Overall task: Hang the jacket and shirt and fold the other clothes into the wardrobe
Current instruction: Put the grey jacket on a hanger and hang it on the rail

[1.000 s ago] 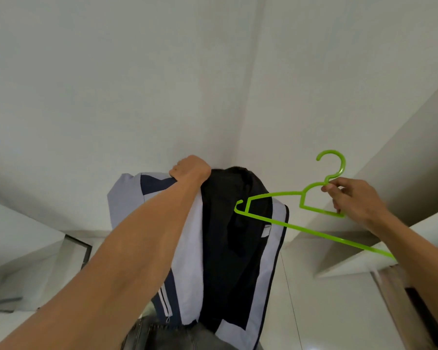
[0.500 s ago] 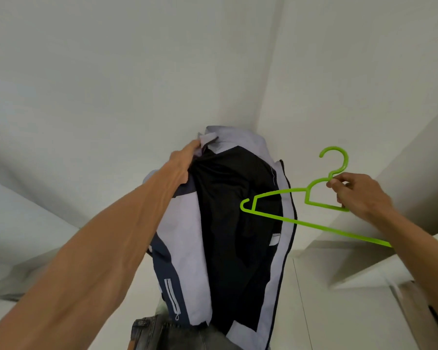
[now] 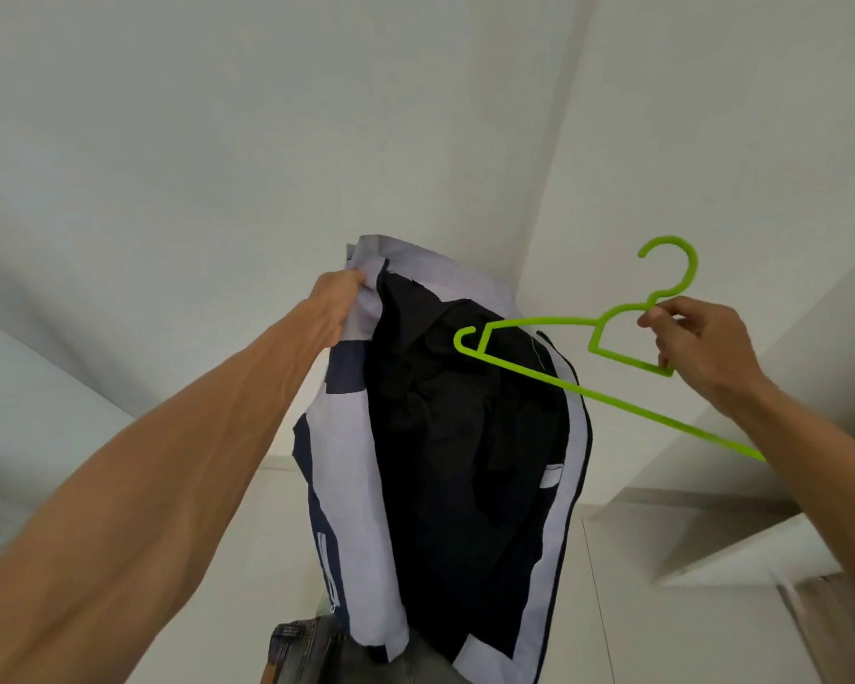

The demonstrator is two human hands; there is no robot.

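Note:
A jacket [image 3: 346, 466] in pale lilac-grey and navy with a black lining hangs open in mid-air in front of me. My left hand [image 3: 336, 301] grips its collar at the top left and holds it up. My right hand [image 3: 697, 343] pinches a bright green plastic hanger [image 3: 613, 333] just below its hook. The hanger's left tip lies in front of the black lining near the collar; its far end is hidden behind my right forearm.
A pair of grey jeans [image 3: 307, 649] shows at the bottom edge below the jacket. White walls and ceiling fill the upper view. A white wardrobe panel and shelf edge [image 3: 741, 550] stand at the right, with a wooden edge [image 3: 830, 629] below.
My left hand has lifted the jacket higher and shifted its grip to the collar, so the black lining now faces me. The hanger's left tip has moved over the lining.

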